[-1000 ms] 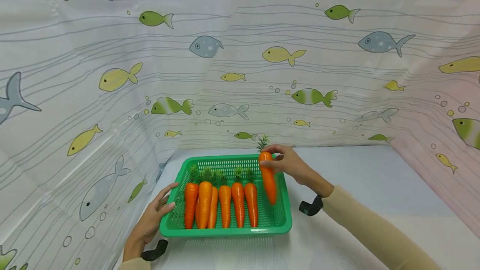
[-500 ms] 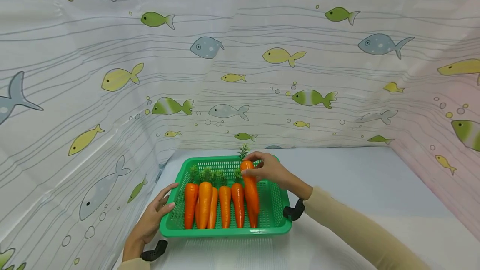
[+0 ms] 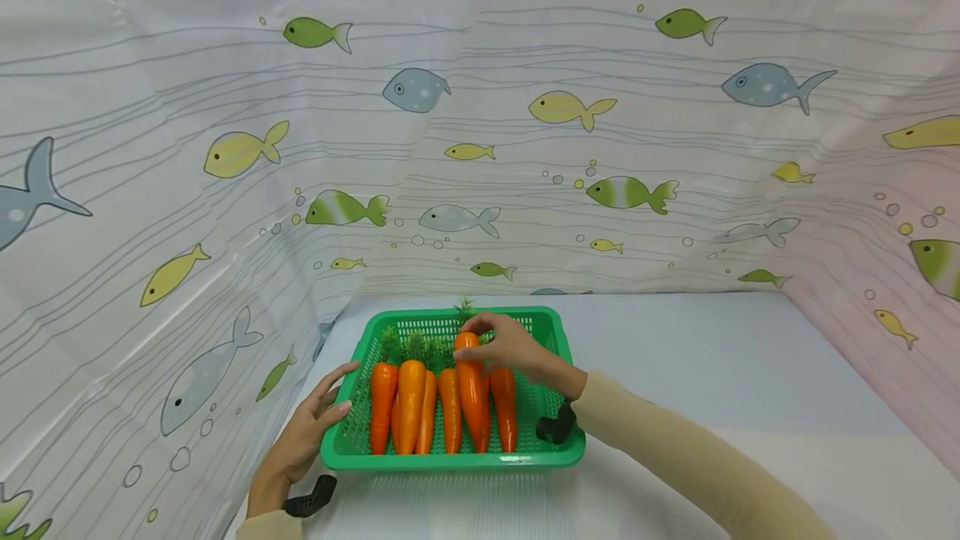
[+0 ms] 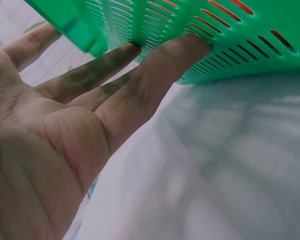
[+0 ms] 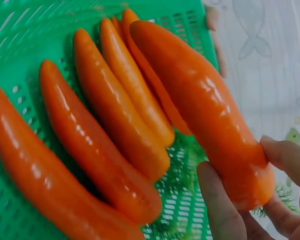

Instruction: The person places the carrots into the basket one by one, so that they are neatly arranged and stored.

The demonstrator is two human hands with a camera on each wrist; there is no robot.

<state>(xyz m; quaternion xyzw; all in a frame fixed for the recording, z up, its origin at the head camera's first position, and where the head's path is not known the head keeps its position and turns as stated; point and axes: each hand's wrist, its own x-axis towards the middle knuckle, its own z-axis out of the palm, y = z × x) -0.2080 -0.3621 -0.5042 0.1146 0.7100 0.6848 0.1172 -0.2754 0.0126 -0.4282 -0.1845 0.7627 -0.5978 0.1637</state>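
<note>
My right hand (image 3: 513,348) pinches the thick top end of an orange carrot (image 3: 470,386) between thumb and fingers. The carrot's green tuft sticks up behind the fingers, and its tip points down over the row in the green basket (image 3: 450,462). In the right wrist view the held carrot (image 5: 205,110) is tilted and overlaps other carrots. Several more carrots (image 3: 382,407) lie side by side in the basket, tufts toward the far wall. At the basket's left side, my left hand (image 3: 300,436) touches the outer slotted wall (image 4: 225,55) with extended fingers.
A white surface (image 3: 675,365) carries the basket, with walls of fish-printed sheeting (image 3: 517,173) behind and at both sides. The basket floor (image 3: 531,415) shows between the rightmost carrot and the right wall. A black wrist device (image 3: 557,425) overlaps that right part.
My right hand has carried the carrot leftward from the basket's right side, past the rightmost carrot, over the middle of the row. The left hand stays at the basket's left side.
</note>
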